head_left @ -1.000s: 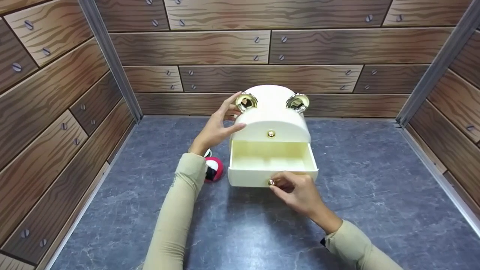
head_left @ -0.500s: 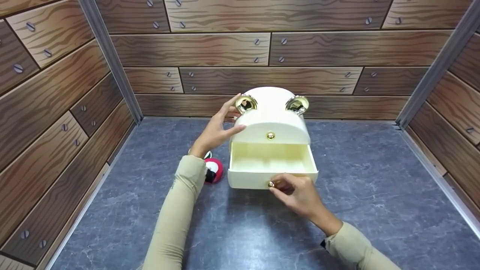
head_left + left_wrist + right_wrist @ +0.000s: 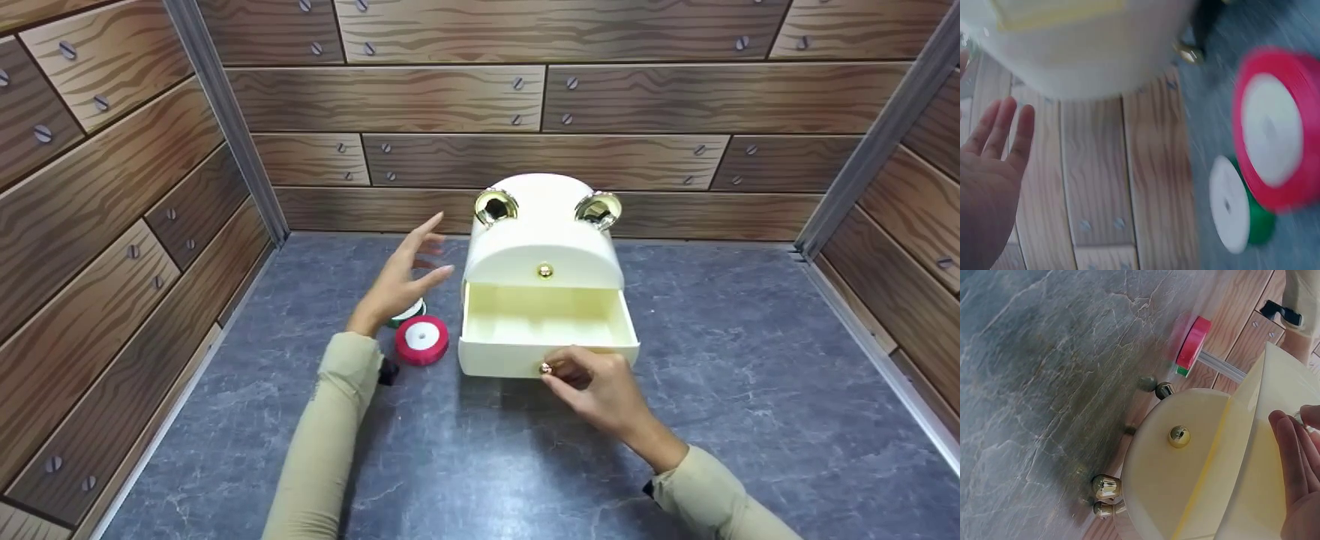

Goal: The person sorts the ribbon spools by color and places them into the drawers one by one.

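Observation:
A cream rounded storage box (image 3: pixel 544 225) stands with its lower drawer (image 3: pixel 495 358) pulled out; the drawer's inside is bare. My right hand (image 3: pixel 600 384) pinches the small gold knob (image 3: pixel 545 368) on that drawer's front. In the right wrist view, my right-hand fingers (image 3: pixel 1292 461) lie along the drawer front. My left hand (image 3: pixel 401 281) hovers to the left of the box, apart from it, fingers extended and holding nothing. Below it on the table are a red ribbon spool (image 3: pixel 421 340) and, partly hidden behind, a green ribbon spool (image 3: pixel 1230 205).
The upper drawer's front has a gold knob (image 3: pixel 545 271). Two gold cup-shaped pieces (image 3: pixel 496 206) stick out from the box's top sides. Wood-patterned walls (image 3: pixel 450 97) surround the dark marbled tabletop (image 3: pixel 720 360) on the left, back and right.
My left hand has let go of the box's left side and moved left, uncovering more of the red spool. My right hand stays on the knob, and the drawer has not moved.

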A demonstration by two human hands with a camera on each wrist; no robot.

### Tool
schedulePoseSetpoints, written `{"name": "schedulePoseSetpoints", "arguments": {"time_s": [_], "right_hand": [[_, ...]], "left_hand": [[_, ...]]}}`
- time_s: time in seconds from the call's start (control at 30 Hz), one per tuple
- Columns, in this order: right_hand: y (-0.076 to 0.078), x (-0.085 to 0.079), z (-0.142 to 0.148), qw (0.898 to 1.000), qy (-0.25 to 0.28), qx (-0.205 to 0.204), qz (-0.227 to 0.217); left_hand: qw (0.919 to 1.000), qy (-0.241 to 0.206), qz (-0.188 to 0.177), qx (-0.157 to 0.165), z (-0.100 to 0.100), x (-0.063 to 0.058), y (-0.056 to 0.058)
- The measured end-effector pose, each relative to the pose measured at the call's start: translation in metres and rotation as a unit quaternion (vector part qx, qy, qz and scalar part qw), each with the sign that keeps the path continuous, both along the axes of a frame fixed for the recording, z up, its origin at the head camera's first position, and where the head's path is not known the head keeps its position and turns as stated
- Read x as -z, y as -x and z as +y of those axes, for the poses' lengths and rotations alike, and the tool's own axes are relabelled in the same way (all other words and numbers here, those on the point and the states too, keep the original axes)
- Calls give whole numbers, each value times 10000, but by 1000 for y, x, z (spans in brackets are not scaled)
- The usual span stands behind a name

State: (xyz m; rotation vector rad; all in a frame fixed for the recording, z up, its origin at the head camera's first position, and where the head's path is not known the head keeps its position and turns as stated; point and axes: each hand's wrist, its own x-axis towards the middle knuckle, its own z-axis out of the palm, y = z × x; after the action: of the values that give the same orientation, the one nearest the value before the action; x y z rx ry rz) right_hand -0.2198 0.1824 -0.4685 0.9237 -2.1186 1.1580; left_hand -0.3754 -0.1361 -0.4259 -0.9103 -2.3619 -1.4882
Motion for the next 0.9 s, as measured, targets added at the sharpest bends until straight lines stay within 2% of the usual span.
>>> {"name": "schedulePoseSetpoints", "arguments": {"time_s": [0.2, 0.33, 0.5, 0.77, 0.9], "right_hand": [[-1, -1, 1, 9999, -22, 9, -107], [0, -1, 0, 9998, -63, -1, -166], [1, -1, 1, 9998, -85, -9, -199], [1, 0, 2, 9997, -106, 34, -218], [0, 1, 1, 9998, -55, -15, -215]], "left_hand": [[9966, 541, -436, -440, -34, 25, 0], [9922, 866, -817, -381, -50, 42, -7], [9781, 1641, -1267, -201, -60, 57, -17], [9623, 2523, -1008, -99, -58, 69, -22], [9513, 2902, -991, -301, -52, 71, -24]]}}
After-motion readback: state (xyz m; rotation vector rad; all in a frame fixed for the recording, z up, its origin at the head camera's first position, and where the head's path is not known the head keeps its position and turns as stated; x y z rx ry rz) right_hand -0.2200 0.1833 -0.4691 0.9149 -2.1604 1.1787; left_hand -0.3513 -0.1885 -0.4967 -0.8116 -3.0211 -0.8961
